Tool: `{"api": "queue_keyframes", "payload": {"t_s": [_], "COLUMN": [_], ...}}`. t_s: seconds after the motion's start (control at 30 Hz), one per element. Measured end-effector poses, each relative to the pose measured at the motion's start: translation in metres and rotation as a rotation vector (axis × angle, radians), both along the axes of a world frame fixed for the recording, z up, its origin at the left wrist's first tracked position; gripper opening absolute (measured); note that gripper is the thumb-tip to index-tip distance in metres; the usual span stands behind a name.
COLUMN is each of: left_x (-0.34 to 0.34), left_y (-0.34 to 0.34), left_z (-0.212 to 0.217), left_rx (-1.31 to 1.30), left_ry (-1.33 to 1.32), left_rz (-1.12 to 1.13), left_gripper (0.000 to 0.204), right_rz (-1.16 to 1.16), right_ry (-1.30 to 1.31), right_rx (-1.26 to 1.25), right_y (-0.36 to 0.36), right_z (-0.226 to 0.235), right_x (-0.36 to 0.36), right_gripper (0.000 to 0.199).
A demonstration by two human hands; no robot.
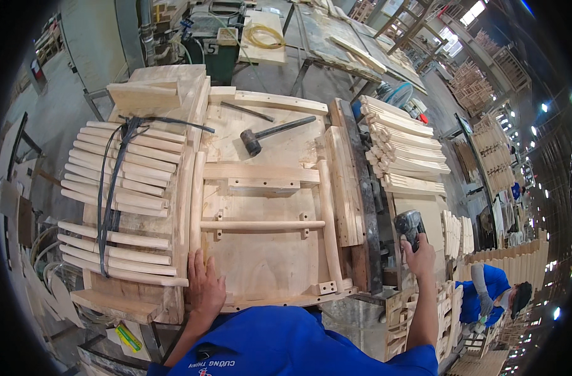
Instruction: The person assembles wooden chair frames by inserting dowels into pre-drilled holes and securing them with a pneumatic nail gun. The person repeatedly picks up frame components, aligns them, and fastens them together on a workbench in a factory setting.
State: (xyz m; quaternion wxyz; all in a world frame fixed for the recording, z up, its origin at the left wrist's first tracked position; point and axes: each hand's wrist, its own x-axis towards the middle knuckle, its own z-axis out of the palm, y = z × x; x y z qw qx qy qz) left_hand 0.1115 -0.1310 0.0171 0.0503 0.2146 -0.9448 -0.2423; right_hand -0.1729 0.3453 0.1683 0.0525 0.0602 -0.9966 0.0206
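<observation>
A pale wooden chair frame [261, 225] lies flat on the plywood jig [254, 269] in front of me, with two uprights joined by crosspieces. My left hand [206, 283] rests at the lower end of the left upright, its fingers stretched out and holding nothing. Off to the right, beyond the bench edge, my right hand [420, 255] is closed around a dark handheld power tool [410, 227]; its exact kind does not show. A mallet [251, 144] with a black head lies on the board above the frame, beside a thin dark rod [247, 111].
Rows of slim wooden slats [120, 169] lie at the left, crossed by black straps [109, 200]. More curved wooden parts [405, 144] are stacked at the right. A coiled yellow hose [265, 36] lies farther back. A co-worker [486, 293] in blue works at the far right.
</observation>
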Motion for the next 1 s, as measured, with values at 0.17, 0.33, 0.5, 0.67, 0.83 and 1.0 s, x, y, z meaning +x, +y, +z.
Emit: {"api": "queue_keyframes", "payload": {"t_s": [0.17, 0.33, 0.5, 0.67, 0.83, 1.0], "left_x": [-0.002, 0.0, 0.006, -0.004, -0.002, -0.01], "left_y": [-0.006, -0.011, -0.012, -0.01, -0.011, 0.004], "left_z": [-0.008, -0.018, -0.02, -0.026, -0.018, 0.025], "left_rx": [-0.046, -0.183, -0.23, -0.278, -0.393, -0.1], "left_ry": [-0.013, -0.02, -0.019, 0.017, -0.065, -0.193], "left_rz": [-0.041, -0.081, -0.043, -0.067, -0.063, 0.019], "left_gripper": [0.055, 0.042, 0.041, 0.049, 0.064, 0.078], "right_rz": [-0.099, 0.016, 0.121, 0.007, -0.021, 0.177], "right_ry": [0.071, 0.264, -0.154, -0.418, -0.492, -0.19], "right_rx": [0.086, 0.199, -0.305, -0.239, -0.62, -0.709], "right_y": [0.04, 0.025, -0.087, -0.138, -0.125, -0.088], "right_z": [-0.02, -0.029, -0.09, -0.145, -0.135, -0.097], "right_x": [-0.023, -0.007, 0.074, 0.079, 0.07, 0.085], "right_gripper": [0.047, 0.048, 0.041, 0.057, 0.049, 0.046]}}
